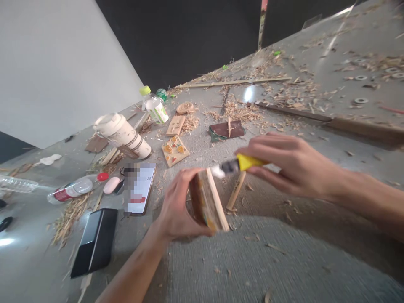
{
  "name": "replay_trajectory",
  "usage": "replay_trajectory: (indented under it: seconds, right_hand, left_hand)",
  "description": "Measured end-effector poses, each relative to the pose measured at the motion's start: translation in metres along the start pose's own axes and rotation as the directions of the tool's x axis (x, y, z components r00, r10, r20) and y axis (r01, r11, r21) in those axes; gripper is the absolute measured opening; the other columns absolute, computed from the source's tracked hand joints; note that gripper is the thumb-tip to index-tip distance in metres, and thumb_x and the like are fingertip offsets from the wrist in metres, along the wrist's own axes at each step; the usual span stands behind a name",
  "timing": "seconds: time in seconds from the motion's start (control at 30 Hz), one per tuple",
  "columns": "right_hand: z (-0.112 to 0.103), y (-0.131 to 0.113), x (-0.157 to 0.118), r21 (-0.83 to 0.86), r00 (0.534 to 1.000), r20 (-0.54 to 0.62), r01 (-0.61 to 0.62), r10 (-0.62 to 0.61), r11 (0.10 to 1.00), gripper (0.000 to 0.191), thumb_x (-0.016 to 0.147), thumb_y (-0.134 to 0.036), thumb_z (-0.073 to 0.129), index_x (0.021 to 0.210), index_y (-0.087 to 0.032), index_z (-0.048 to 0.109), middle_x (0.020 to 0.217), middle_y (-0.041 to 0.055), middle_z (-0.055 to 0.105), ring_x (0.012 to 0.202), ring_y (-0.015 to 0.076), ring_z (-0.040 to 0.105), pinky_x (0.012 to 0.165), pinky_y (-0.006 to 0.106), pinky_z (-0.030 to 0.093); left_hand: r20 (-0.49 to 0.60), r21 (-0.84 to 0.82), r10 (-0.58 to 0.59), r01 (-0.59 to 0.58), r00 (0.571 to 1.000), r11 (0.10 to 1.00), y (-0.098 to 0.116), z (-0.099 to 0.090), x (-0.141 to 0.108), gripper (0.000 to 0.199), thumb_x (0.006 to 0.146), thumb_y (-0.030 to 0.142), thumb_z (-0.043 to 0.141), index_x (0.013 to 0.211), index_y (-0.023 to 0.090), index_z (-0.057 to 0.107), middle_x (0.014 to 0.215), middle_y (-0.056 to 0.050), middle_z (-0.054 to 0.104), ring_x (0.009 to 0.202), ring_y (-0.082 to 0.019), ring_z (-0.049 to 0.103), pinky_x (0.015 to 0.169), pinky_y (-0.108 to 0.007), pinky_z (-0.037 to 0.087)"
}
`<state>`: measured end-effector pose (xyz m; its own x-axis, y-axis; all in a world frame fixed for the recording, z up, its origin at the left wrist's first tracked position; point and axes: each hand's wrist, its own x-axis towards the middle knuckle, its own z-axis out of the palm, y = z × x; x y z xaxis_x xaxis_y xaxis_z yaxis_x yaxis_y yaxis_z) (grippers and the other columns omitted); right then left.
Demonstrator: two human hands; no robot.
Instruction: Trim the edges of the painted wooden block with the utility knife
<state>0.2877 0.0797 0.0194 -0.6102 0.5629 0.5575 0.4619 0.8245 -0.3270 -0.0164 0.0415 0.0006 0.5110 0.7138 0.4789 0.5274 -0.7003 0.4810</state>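
Note:
Near the centre, my left hand [181, 206] is wrapped round a wooden block [210, 202], which it holds tilted on edge; brown and yellow colour shows on one face. My right hand [284, 164] grips a yellow-handled tool [249, 161] with a dark collar. The tool's pale tip is blurred and lies close to the block's upper edge; whether it touches cannot be told. Below the tool, a small wooden stick [236, 191] lies on the grey table.
Left are a phone [142, 189], a black case [95, 242], a patterned cup [124, 134] and a red-capped bottle [77, 188]. Beyond are a painted wooden square [175, 150], a dark leather piece [227, 129], a green-capped bottle [154, 107] and scattered wood shavings [241, 111].

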Motion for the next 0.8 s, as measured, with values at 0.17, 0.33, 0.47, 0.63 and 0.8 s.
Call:
replay_trajectory:
  seconds: [0.17, 0.33, 0.47, 0.63, 0.8]
  right_hand:
    - [-0.009, 0.005, -0.001, 0.0, 0.994, -0.071, -0.083, 0.083, 0.997, 0.021, 0.106, -0.035, 0.055, 0.114, -0.02, 0.067, 0.087, 0.0052, 0.066, 0.069, 0.0181, 0.058, 0.062, 0.033, 0.04]
    - [0.001, -0.008, -0.001, 0.122, 0.992, 0.107, 0.052, -0.065, 0.991, 0.023, 0.106, -0.035, 0.055, 0.119, -0.018, 0.064, 0.092, 0.0061, 0.066, 0.075, 0.0178, 0.058, 0.07, 0.033, 0.043]
    - [0.007, -0.015, -0.002, 0.151, 0.972, 0.217, 0.057, -0.089, 0.987, 0.029, 0.107, -0.042, 0.056, 0.124, -0.018, 0.061, 0.094, 0.0054, 0.064, 0.079, 0.0182, 0.057, 0.073, 0.033, 0.042]
    - [0.008, -0.016, -0.002, 0.204, 0.97, 0.231, 0.03, -0.078, 0.978, 0.054, 0.106, -0.068, 0.045, 0.121, -0.019, 0.061, 0.093, 0.0045, 0.062, 0.078, 0.0182, 0.055, 0.073, 0.033, 0.04]
    - [0.009, -0.015, -0.001, 0.199, 0.971, 0.232, 0.01, -0.057, 0.98, 0.049, 0.112, -0.058, 0.032, 0.106, -0.02, 0.061, 0.085, 0.0022, 0.058, 0.074, 0.0169, 0.049, 0.07, 0.032, 0.036]
  left_hand:
    - [0.01, -0.024, -0.014, 0.014, 1.0, 1.0, 0.002, 0.0, 0.001, 0.105, 0.055, 0.05, 0.098, 0.144, 0.027, 0.049, 0.132, -0.011, 0.069, 0.117, -0.036, 0.069, 0.099, -0.053, 0.059]
    - [-0.029, 0.035, -0.083, 0.084, 0.996, 0.996, -0.009, -0.005, 0.001, 0.104, 0.059, 0.05, 0.097, 0.147, 0.027, 0.047, 0.14, -0.014, 0.065, 0.127, -0.038, 0.065, 0.108, -0.06, 0.054]
    - [-0.009, 0.04, -0.068, 0.068, 0.998, 0.997, -0.011, -0.004, 0.001, 0.108, 0.058, 0.053, 0.098, 0.148, 0.026, 0.045, 0.139, -0.015, 0.065, 0.127, -0.038, 0.065, 0.108, -0.058, 0.055]
    - [0.002, 0.024, -0.078, 0.078, 0.997, 0.997, -0.007, -0.004, 0.0, 0.107, 0.059, 0.056, 0.097, 0.148, 0.026, 0.046, 0.137, -0.014, 0.066, 0.125, -0.037, 0.066, 0.107, -0.055, 0.056]
    - [0.021, 0.007, -0.058, 0.058, 0.998, 0.998, -0.003, -0.004, 0.0, 0.106, 0.058, 0.052, 0.097, 0.147, 0.026, 0.046, 0.135, -0.012, 0.067, 0.122, -0.036, 0.067, 0.104, -0.053, 0.057]
